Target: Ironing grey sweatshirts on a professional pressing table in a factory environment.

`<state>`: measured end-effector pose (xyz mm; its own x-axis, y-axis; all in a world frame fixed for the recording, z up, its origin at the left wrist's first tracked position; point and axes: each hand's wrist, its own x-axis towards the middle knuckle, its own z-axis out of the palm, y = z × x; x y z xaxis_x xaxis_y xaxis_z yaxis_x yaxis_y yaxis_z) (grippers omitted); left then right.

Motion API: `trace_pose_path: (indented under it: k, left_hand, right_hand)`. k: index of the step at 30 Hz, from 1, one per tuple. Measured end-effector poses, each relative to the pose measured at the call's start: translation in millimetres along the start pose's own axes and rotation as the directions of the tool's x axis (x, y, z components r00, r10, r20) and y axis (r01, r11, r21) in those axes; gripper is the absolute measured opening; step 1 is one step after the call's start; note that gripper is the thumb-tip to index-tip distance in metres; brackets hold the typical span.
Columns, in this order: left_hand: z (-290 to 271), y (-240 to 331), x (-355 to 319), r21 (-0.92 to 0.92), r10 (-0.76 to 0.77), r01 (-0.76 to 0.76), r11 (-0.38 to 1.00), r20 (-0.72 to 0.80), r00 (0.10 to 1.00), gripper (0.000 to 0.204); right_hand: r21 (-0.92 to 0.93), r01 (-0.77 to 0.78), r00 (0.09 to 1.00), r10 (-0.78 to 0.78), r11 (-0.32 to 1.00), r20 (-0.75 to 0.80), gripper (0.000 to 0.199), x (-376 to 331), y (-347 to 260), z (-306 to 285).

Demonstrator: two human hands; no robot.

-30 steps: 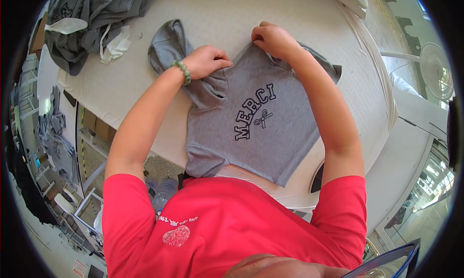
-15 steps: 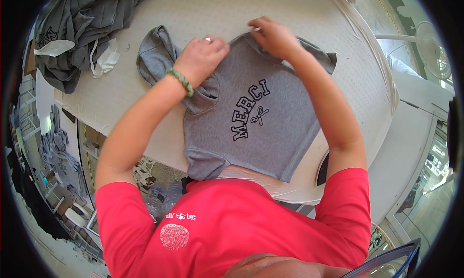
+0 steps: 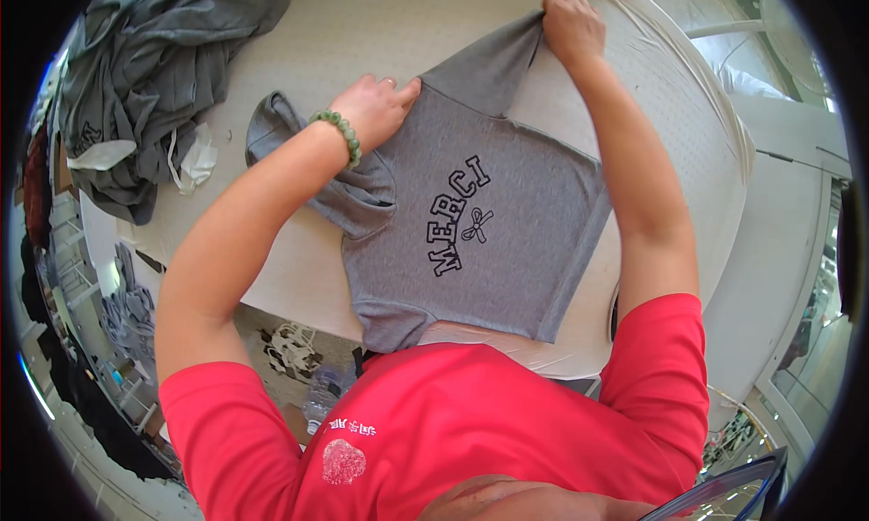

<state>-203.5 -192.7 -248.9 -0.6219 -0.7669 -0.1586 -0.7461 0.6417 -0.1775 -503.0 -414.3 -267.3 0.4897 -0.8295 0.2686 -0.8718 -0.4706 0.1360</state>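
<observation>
A grey hooded sweatshirt [image 3: 534, 222] with dark outlined lettering and a small bow on its chest lies spread on a pale covered table [image 3: 335, 32]. My right hand [image 3: 573, 28], closed on the end of the far sleeve [image 3: 489, 68], holds it stretched away from the body. At the shoulder seam, my left hand [image 3: 376, 109] pinches the cloth; its thumb side is partly hidden. Beside that wrist, which wears a green bead bracelet [image 3: 337, 133], the crumpled hood [image 3: 358, 191] points left. The near sleeve [image 3: 394, 326] rests against my front at the table edge.
A heap of dark grey garments [image 3: 163, 77] with white pieces on it covers the table's far left. Plastic bottles [image 3: 324, 394] stand below the near edge. A white fan [image 3: 783, 41] is beyond the right side.
The far sleeve, folded over to the right before, is now drawn out away from me by my right hand. My left hand stays near the shoulder. The sweatshirt has shifted slightly nearer.
</observation>
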Motion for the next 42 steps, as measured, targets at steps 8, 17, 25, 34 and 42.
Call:
trace_pose_path:
  k: [8,17,25,34,42]
  left_hand:
    - [-11,-1,-16,-0.012,-0.008,0.01,1.0,0.158,0.987,0.051]
    - [-7,-1,-6,-0.088,-0.031,0.042,0.995,0.12,0.992,0.071]
    - [-15,-7,-14,-0.226,-0.078,0.129,0.966,0.223,0.972,0.108]
    - [-18,-18,-17,-0.301,-0.139,0.221,0.928,0.272,0.952,0.107]
    - [-26,-12,-23,-0.365,-0.161,0.281,0.888,0.326,0.932,0.1]
  right_hand:
    - [0.576,0.325,0.93,-0.364,0.75,-0.05,0.064,-154,-169,-52]
    - [0.547,0.097,0.989,-0.141,0.832,0.04,0.079,-175,-195,-44]
    - [0.497,-0.1,0.979,-0.004,0.862,0.203,0.068,-293,-112,-97]
    - [-0.073,-0.481,0.876,0.482,0.874,-0.003,0.061,-495,53,-200]
    - [-0.049,-0.761,0.502,0.635,0.647,0.587,0.045,-458,118,-203]
